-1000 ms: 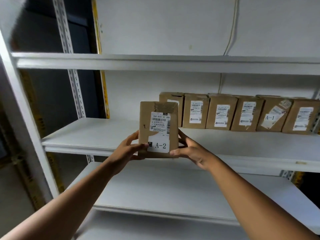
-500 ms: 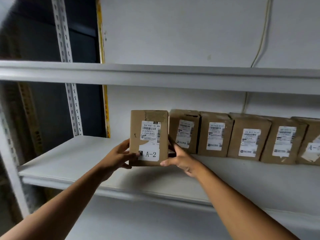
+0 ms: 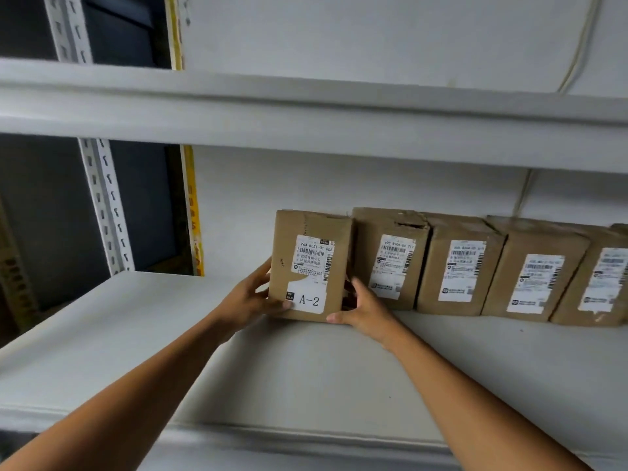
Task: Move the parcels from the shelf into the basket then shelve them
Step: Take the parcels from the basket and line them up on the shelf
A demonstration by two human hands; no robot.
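Both my arms are reaching forward; my left hand [image 3: 249,297] and right hand [image 3: 362,309] are gripping opposite sides, fingers curled.

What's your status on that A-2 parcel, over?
Left hand and right hand both gripping the A-2 parcel. Parcel upright at left end of the row on the shelf. Nothing blocking.

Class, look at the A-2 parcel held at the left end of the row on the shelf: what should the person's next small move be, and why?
Probably let go with both hands. The A-2 parcel stands upright on the shelf, close against the next parcel at the row's left end, so it looks placed. The left hand and right hand grip its lower sides.
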